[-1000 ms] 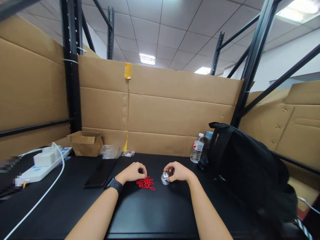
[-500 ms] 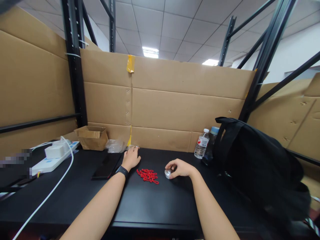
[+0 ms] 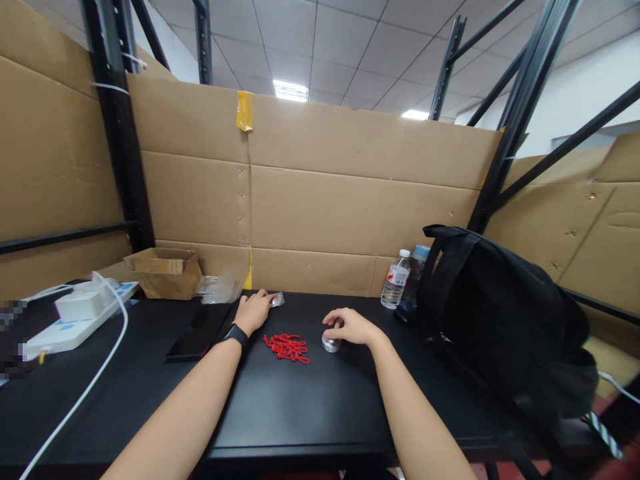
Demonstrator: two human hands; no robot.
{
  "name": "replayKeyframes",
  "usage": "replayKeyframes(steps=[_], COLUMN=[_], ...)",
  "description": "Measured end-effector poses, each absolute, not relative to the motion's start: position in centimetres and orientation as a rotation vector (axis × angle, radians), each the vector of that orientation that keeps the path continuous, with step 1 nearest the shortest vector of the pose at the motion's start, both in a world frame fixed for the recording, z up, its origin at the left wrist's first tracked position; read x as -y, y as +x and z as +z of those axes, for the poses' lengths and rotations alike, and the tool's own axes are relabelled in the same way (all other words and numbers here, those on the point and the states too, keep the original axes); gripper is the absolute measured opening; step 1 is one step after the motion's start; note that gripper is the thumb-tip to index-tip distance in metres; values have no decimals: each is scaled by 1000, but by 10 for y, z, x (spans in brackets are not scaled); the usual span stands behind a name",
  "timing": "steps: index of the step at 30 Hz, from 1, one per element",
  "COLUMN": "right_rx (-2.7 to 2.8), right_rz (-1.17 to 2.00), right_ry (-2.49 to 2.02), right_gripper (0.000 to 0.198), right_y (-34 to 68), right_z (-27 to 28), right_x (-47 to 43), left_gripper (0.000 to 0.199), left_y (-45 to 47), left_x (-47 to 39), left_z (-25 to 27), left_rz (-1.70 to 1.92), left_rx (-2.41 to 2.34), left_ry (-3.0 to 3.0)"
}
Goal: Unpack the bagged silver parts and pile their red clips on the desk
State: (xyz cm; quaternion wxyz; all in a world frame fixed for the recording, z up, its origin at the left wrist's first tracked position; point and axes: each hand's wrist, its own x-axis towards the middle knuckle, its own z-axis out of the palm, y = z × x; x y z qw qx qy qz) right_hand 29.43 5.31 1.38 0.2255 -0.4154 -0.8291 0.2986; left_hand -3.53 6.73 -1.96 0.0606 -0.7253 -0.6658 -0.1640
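My left hand (image 3: pixel 254 312), wearing a dark watch (image 3: pixel 237 335) at the wrist, reaches toward the back of the black table. Its fingers are closed at the edge of a small clear plastic bag (image 3: pixel 277 300), whose contents are too small to make out. My right hand (image 3: pixel 353 327) is above a small round silver metal piece (image 3: pixel 331 344). The thumb is at its top edge while the other fingers are raised and apart. Between my forearms lies a loose pile of red cord loops (image 3: pixel 287 347).
A dark phone-like slab (image 3: pixel 193 335) lies left of my wrist. Beyond are a cardboard box (image 3: pixel 167 277), clear plastic wrapping (image 3: pixel 220 288) and a white power strip (image 3: pixel 75 330) with a cable. Bottles (image 3: pixel 396 281) and a black backpack (image 3: pixel 505 327) stand right. Cardboard (image 3: pixel 315 213) walls the back.
My right fingers have lifted and loosened from the round metal piece. The small plastic bag now shows further right of my left fingers. The view has shifted slightly.
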Motion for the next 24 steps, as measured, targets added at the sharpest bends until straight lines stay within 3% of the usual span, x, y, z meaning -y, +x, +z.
replayKeyframes(steps=[13, 17, 24], right_rx=[2275, 2186, 2071], right_rz=[702, 678, 637], right_ry=[-1097, -1013, -953], right_gripper=[29, 24, 27], right_y=[282, 275, 250], right_z=[9, 8, 6], right_x=[-50, -50, -44], left_gripper=[31, 40, 39], left_y=[-21, -15, 6], left_x=[-58, -54, -42], left_z=[-13, -11, -1], left_rz=[-633, -747, -1221], left_rx=[1900, 1926, 1851], left_ry=[-2466, -2415, -2521])
